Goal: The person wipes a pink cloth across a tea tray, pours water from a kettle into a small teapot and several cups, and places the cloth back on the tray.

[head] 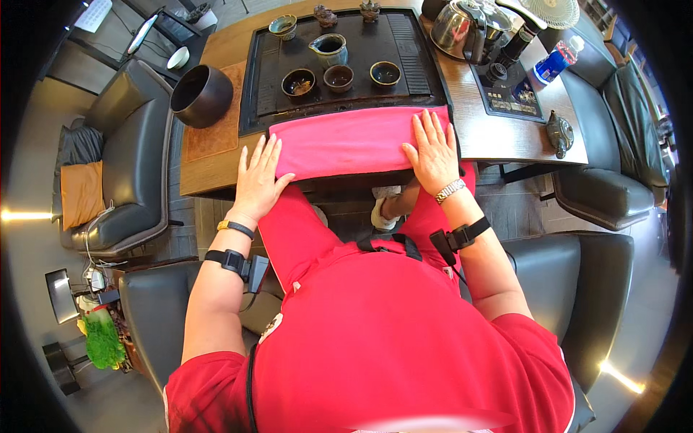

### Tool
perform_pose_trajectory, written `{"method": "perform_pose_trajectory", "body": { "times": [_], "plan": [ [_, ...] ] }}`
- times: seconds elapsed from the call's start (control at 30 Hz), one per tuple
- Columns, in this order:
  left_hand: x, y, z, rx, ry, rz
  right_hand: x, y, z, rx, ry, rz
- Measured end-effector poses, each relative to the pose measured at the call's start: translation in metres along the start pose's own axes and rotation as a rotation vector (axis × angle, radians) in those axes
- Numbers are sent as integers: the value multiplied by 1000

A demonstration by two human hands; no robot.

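Observation:
A pink cloth (346, 142) lies spread along the near edge of a black tea tray (346, 59). Flat on the cloth's right end rests my right hand (433, 149), fingers apart. My left hand (259, 176) lies at the cloth's left end, fingers apart, partly over the table edge. Neither hand grips anything. On the tray just beyond the cloth stand a dark tea cup (298, 84), a brown tea cup (338, 78) and a dark glazed cup (385, 74). Behind them are a glazed pitcher (329, 50), another bowl-like cup (283, 27) and two small figurines (325, 16).
A dark round bowl (202, 96) stands left of the tray on a brown mat (214, 142). To the right are a glass kettle (457, 30), a black control panel (511, 100), a plastic bottle (557, 60) and a small teapot (560, 134). Leather armchairs (135, 157) surround the table.

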State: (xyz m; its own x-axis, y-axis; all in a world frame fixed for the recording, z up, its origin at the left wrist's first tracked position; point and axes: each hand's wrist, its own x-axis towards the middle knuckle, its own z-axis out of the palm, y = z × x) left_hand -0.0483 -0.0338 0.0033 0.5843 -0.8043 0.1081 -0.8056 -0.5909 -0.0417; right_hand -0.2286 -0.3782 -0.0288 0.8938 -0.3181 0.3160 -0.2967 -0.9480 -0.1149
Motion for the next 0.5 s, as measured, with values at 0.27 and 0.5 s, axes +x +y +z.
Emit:
{"method": "perform_pose_trajectory", "body": {
  "times": [0.27,0.5],
  "plan": [
    [-3,-23,-4,15,-5,-49,8,-22,5,121,8,-26],
    [23,23,5,-256,136,-2,8,-10,3,98,42,-45]
  ]
}}
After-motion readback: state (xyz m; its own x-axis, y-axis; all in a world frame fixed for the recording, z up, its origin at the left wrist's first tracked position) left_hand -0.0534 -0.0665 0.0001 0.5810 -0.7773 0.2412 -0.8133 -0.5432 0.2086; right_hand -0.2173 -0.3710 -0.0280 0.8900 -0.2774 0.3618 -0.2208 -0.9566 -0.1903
